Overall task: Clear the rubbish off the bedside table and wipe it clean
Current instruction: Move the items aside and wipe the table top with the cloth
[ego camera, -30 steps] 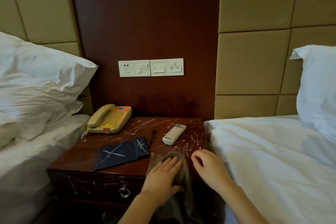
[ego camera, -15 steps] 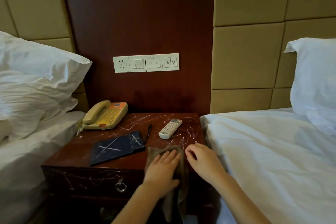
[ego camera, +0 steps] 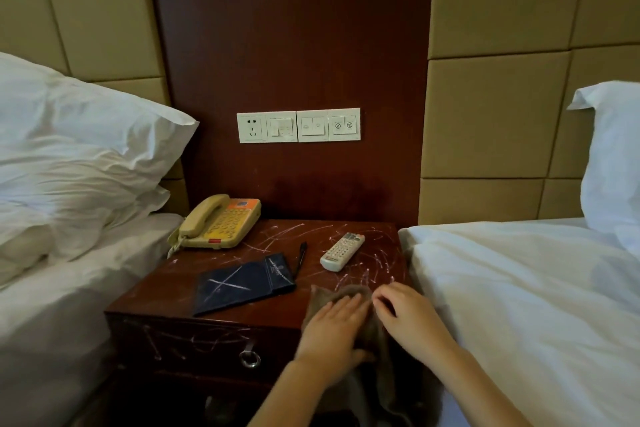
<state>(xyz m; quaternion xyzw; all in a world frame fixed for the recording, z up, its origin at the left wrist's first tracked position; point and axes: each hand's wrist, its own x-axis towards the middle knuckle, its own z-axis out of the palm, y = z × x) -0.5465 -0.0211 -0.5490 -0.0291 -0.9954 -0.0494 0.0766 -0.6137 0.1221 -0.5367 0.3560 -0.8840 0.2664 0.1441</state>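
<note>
**A:** Dark wood panelling is running up the wall between two white beds, with a switch panel (ego camera: 298, 125) on it. What is lying on the tabletop (ego camera: 162, 293) below?

**B:** Going from the left, a yellow phone (ego camera: 221, 224) is sitting at the back corner. A dark blue folder (ego camera: 242, 282) is lying nearer the front, with a black pen (ego camera: 302, 255) just beside its far right corner. Then a white remote (ego camera: 342, 251) is lying at an angle. White streaks are showing across the wood and the folder.

**A:** And the cloth?

**B:** A brownish cloth (ego camera: 341, 291) is lying at the front right of the tabletop, in front of the remote. Its lower part is hanging over the front edge.

**A:** Where are the hands sitting?

**B:** The left hand (ego camera: 334, 326) is lying flat on the cloth, fingers straight and together, pressing it down. The right hand (ego camera: 405, 315) is sitting just beside it at the cloth's right edge, with its fingers curled. I am not managing to tell whether they are pinching the cloth or only touching it. The right bed (ego camera: 519, 288) is lying close alongside that wrist.
</note>
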